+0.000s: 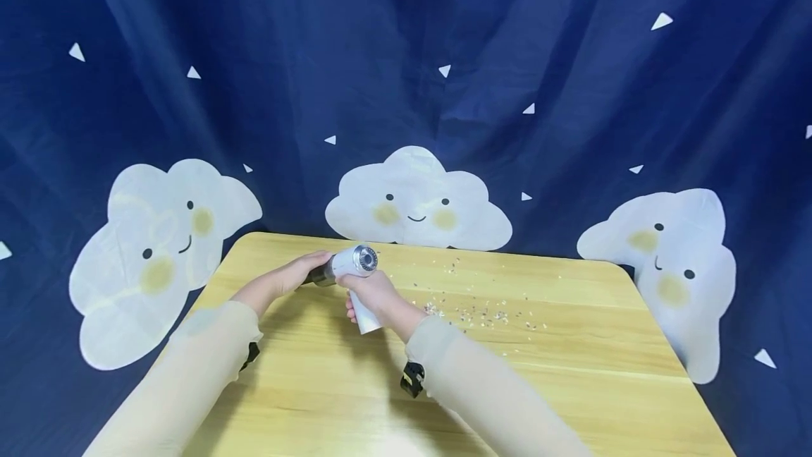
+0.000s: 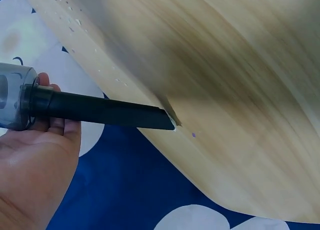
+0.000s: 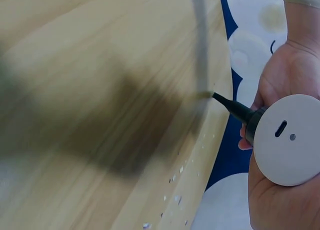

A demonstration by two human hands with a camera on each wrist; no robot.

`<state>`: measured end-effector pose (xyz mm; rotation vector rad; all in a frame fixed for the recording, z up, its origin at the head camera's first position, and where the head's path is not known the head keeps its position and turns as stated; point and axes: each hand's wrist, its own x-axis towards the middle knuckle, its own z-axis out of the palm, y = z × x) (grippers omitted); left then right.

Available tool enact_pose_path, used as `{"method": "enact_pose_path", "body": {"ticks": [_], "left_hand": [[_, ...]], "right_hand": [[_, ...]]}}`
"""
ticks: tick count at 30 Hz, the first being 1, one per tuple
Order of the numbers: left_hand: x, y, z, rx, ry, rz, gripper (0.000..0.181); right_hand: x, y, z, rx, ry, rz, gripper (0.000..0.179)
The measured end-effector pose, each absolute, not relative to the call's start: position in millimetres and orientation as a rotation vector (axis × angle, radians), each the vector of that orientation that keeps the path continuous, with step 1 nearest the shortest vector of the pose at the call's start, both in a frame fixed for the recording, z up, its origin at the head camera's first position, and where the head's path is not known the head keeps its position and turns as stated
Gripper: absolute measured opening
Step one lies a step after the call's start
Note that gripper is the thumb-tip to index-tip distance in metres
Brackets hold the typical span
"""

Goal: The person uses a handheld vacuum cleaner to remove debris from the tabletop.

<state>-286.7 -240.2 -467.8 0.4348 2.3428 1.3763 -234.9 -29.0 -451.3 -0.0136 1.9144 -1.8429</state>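
Observation:
A white handheld vacuum cleaner [image 1: 345, 263] is held above the far left part of the wooden table. My right hand [image 1: 374, 295] grips its handle, whose round white base [image 3: 287, 140] faces the right wrist camera. Around the front end, my left hand [image 1: 293, 275] holds the vacuum where the clear dust cup meets a long black nozzle [image 2: 105, 110]. The nozzle's slanted tip points down at the table surface; whether it touches, I cannot tell. A small purple speck [image 2: 194, 135] lies just past the tip.
Small pale and dark paper bits [image 1: 482, 316] are scattered over the right-centre of the wooden table [image 1: 304, 393]. A blue curtain [image 1: 393, 90] with clouds and white triangles hangs behind the table. Black wrist cameras [image 1: 412, 379] sit at the sleeves.

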Motion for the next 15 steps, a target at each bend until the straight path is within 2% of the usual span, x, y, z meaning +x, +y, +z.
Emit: {"method": "enact_pose_path", "body": {"ticks": [15], "left_hand": [[-286.8,-253.7,-467.6,0.404,2.382,1.309,0.052]], "right_hand": [[-230.4,-45.2,-455.1,-0.002,1.895,-1.859,0.032]]}}
